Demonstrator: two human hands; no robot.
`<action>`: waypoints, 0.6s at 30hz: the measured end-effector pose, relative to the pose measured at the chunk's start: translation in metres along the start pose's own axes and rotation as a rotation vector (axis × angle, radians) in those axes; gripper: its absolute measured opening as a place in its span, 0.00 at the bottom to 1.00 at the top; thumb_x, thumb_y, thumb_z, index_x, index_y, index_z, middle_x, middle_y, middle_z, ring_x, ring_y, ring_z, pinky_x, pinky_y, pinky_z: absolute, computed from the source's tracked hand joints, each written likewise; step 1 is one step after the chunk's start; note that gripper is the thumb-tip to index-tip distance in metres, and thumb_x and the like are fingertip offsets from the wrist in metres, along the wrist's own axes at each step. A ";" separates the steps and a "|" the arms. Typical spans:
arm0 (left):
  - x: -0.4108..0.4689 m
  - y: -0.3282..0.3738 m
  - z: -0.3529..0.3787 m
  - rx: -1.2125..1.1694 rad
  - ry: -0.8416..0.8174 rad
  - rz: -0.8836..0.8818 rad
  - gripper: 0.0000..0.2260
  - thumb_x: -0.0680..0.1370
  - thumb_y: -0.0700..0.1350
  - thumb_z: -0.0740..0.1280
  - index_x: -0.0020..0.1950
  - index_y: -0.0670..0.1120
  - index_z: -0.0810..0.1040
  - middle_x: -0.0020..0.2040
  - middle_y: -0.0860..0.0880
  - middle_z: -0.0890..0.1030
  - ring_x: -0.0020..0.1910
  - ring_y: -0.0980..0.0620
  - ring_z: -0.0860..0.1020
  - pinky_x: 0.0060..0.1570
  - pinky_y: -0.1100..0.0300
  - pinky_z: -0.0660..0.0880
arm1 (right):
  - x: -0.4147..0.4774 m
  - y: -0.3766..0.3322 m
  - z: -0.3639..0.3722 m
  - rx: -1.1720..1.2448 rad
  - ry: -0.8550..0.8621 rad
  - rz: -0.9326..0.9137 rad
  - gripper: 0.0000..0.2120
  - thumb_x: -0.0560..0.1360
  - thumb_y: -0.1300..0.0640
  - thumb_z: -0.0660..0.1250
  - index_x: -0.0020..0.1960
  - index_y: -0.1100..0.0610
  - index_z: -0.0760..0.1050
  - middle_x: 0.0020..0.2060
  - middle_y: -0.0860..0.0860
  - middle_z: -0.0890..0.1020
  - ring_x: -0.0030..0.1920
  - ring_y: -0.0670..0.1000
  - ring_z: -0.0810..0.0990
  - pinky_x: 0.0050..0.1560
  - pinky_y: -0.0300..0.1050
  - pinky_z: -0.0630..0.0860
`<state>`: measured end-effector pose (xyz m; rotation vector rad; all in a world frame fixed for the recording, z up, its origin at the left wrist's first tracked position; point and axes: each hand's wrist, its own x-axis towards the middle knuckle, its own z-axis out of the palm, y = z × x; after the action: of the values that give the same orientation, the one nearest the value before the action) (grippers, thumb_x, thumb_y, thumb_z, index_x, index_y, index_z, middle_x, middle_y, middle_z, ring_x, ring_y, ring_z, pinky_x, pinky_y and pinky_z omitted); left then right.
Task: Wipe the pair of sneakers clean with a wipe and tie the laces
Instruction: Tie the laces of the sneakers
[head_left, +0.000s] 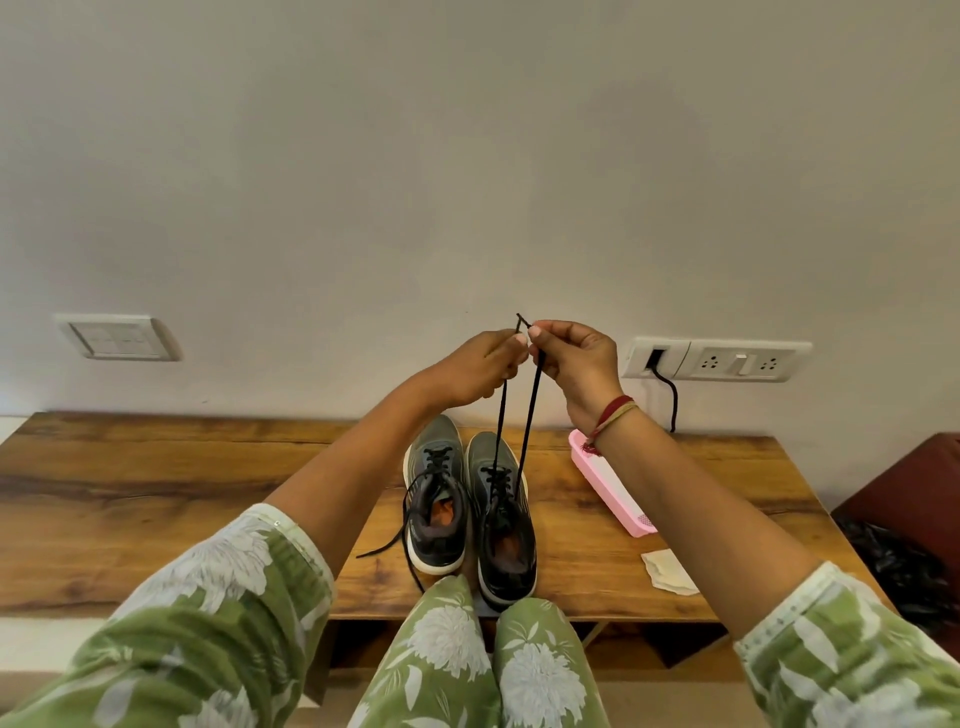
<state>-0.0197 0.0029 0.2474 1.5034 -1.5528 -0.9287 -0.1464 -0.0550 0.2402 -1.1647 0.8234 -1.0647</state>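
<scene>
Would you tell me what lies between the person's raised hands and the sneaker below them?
In the head view, only the two black lace ends of the right-side sneaker, drawn straight up to the left hand and right hand, which pinch them.

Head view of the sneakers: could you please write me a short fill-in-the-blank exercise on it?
1. The left hand and right hand pinch the laces, which are ____.
2. The sneakers stand on a ____ table.
3. The tray to their right is ____.
Missing words: black, wooden, pink.
</scene>
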 end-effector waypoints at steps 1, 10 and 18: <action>0.000 0.001 0.000 0.005 -0.045 -0.009 0.15 0.84 0.48 0.49 0.40 0.46 0.65 0.32 0.51 0.63 0.27 0.58 0.60 0.26 0.67 0.60 | 0.000 0.000 -0.001 0.013 -0.041 0.006 0.04 0.73 0.66 0.68 0.47 0.61 0.79 0.38 0.54 0.82 0.38 0.49 0.81 0.46 0.42 0.80; 0.003 0.007 -0.004 0.146 -0.119 0.013 0.18 0.84 0.44 0.50 0.35 0.45 0.66 0.30 0.51 0.64 0.22 0.62 0.63 0.24 0.73 0.60 | 0.007 -0.005 -0.018 -0.095 -0.311 0.028 0.05 0.75 0.65 0.65 0.48 0.61 0.79 0.36 0.50 0.82 0.35 0.45 0.79 0.41 0.37 0.77; 0.005 0.009 -0.004 0.133 -0.190 -0.063 0.19 0.84 0.49 0.50 0.35 0.46 0.65 0.29 0.51 0.62 0.21 0.60 0.59 0.23 0.70 0.58 | 0.014 -0.016 -0.033 -0.163 -0.514 0.090 0.09 0.78 0.63 0.62 0.53 0.66 0.77 0.39 0.53 0.83 0.39 0.49 0.79 0.44 0.38 0.77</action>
<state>-0.0200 -0.0013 0.2573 1.6037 -1.7405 -1.0477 -0.1760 -0.0791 0.2486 -1.4437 0.5536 -0.5883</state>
